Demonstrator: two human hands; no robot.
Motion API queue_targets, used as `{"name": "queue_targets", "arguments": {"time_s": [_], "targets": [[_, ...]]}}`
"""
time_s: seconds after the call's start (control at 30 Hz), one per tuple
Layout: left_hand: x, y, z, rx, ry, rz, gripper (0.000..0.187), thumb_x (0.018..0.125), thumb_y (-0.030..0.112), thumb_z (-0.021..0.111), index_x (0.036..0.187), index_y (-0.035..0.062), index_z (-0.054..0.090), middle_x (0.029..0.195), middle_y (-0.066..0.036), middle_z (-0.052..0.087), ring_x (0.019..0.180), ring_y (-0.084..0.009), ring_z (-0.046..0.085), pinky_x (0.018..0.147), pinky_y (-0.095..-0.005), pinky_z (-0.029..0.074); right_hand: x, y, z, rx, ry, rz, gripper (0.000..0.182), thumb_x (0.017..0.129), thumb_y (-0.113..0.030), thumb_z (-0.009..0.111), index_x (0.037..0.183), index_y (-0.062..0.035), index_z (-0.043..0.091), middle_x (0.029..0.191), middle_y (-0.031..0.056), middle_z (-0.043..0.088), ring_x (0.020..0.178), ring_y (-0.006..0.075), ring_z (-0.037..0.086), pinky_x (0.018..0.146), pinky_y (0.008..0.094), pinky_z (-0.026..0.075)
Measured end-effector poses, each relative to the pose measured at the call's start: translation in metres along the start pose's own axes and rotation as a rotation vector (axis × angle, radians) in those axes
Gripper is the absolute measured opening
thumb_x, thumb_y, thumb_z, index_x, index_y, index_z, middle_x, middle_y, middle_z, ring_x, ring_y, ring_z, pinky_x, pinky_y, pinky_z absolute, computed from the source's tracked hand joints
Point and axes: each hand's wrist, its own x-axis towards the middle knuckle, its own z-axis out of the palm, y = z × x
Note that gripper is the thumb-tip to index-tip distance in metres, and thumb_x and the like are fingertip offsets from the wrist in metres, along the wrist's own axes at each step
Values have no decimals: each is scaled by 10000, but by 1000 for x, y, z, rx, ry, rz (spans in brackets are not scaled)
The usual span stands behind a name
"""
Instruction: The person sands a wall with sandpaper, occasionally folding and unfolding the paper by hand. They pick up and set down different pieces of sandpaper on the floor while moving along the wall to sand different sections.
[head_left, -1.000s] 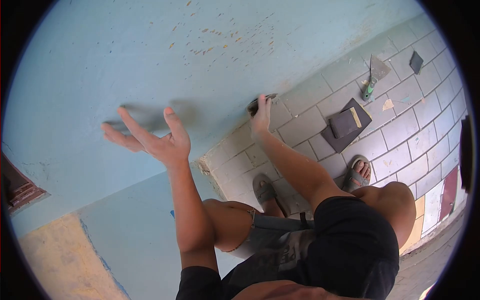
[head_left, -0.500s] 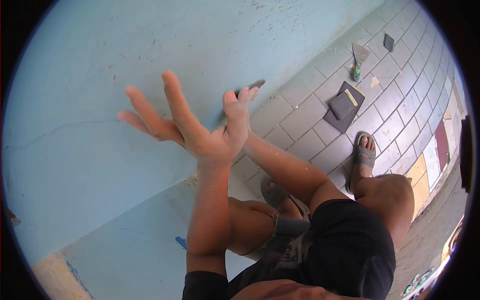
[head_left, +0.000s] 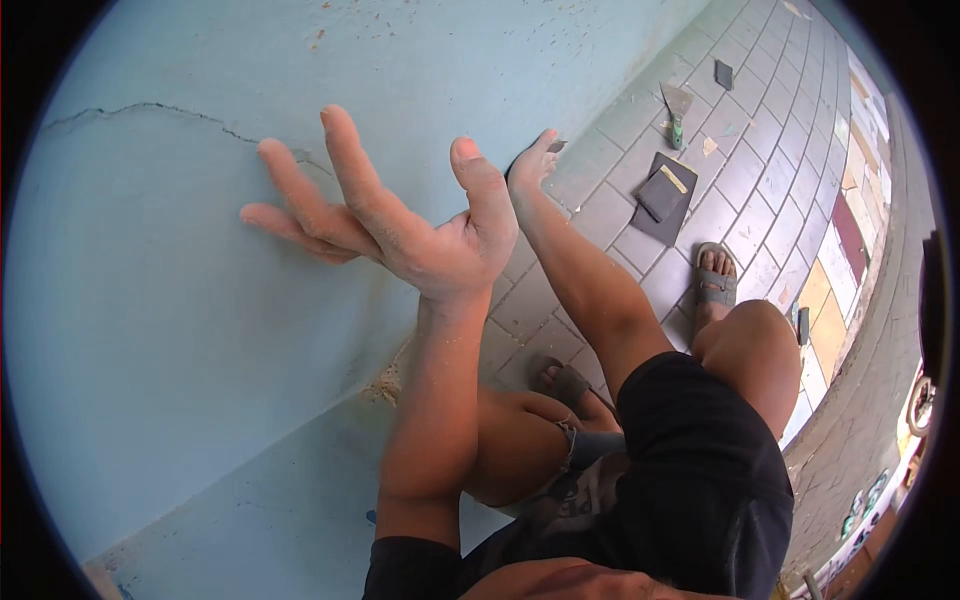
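My left hand (head_left: 400, 215) is raised in front of the pale blue wall (head_left: 190, 330), fingers spread, holding nothing. A dark crack (head_left: 150, 105) in the wall runs toward its fingertips. Farther off, my right hand (head_left: 533, 168) lies against the wall low down, close to the floor. Under its palm is a dark piece of sandpaper (head_left: 558, 146), with only its edges showing past the fingers and the side of the hand. Pale dust coats both hands.
On the grey tiled floor (head_left: 620, 215) lie dark folded sheets (head_left: 662, 197), a putty knife (head_left: 675, 115) with a green handle and a small dark piece (head_left: 723, 73). My sandalled foot (head_left: 716, 275) stands near the sheets. Crumbled plaster (head_left: 388, 380) shows at the wall's corner.
My right hand has slid along the wall, away from my left hand, with the sandpaper under it. My left hand stays spread. The view has shifted, bringing more of the crack into sight.
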Motion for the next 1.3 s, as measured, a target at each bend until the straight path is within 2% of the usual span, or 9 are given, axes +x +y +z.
{"name": "queue_targets", "arguments": {"time_s": [0.23, 0.4, 0.53, 0.73, 0.87, 1.03, 1.13, 1.23, 1.3], "targets": [[0, 1, -8, 98, -13, -29, 758, 912, 371, 659, 1461, -93, 418, 1528, -263, 396, 1519, -419, 187, 1194, -675, 10, -100, 59, 19, -231, -230, -593, 977, 1053, -649, 234, 1564, 126, -68, 1675, 279, -119, 1568, 366, -123, 1272, 435, -56], [8, -18, -36, 175, -7, 17, 746, 950, 427, 616, 1476, -68, 434, 1551, -327, 301, 1523, -431, 152, 1188, -678, -7, 3, -26, 1, 92, -16, -41, 918, 1086, -517, 331, 1553, 120, -137, 1671, 263, -177, 1561, 356, -167, 1263, 424, -86], [21, -17, -35, 244, 45, 37, 739, 934, 391, 656, 1479, -53, 427, 1547, -296, 329, 1525, -409, 151, 1193, -669, -3, -153, 33, -6, -220, -502, -322, 878, 1094, -452, 347, 1554, 120, -136, 1669, 267, -180, 1556, 368, -183, 1260, 439, -100], [24, -8, -58, 401, -18, 38, 785, 957, 463, 631, 1506, -45, 393, 1584, -313, 261, 1532, -439, 117, 1167, -704, 30, 15, -59, -9, -100, -117, -478, 828, 1101, -518, 191, 1571, 102, -92, 1673, 275, -154, 1563, 363, -155, 1262, 441, -61], [22, 15, -47, 352, -1, -221, 818, 939, 487, 661, 1539, 10, 376, 1597, -311, 230, 1513, -527, 70, 1142, -726, 118, -41, -24, 0, -243, -242, -654, 834, 1072, -362, 396, 1584, 69, -101, 1649, 332, -162, 1550, 462, -115, 1256, 515, -10], [40, 29, -43, 421, -89, -145, 800, 950, 440, 673, 1552, 17, 359, 1617, -274, 222, 1511, -534, 104, 1146, -709, 161, -111, 10, -18, -186, -608, -736, 1062, 1011, -615, 462, 1587, 47, -136, 1611, 379, -215, 1503, 564, -158, 1189, 659, -49], [49, 34, -82, 440, -15, -166, 748, 974, 361, 661, 1562, 25, 343, 1633, -243, 221, 1523, -470, 153, 1174, -641, 217, -15, -93, 3, -107, -155, -545, 842, 1084, -431, 387, 1603, 22, -97, 1662, 318, -133, 1553, 465, -93, 1245, 544, -32], [57, 38, -105, 482, -11, -211, 729, 986, 313, 650, 1573, 31, 322, 1640, -239, 218, 1535, -398, 177, 1183, -575, 272, 20, -145, -5, 14, -120, -472, 810, 1095, -441, 330, 1594, 59, -66, 1665, 321, -100, 1558, 451, -82, 1249, 540, -35], [64, 41, -91, 76, 94, -609, 735, 986, 304, 648, 1579, 34, 308, 1662, -224, 156, 1535, -375, 187, 1174, -554, 305, -11, -124, 4, -102, -142, -655, 835, 1097, -469, 318, 1583, 90, -68, 1666, 313, -110, 1566, 416, -91, 1251, 532, -50]]}}
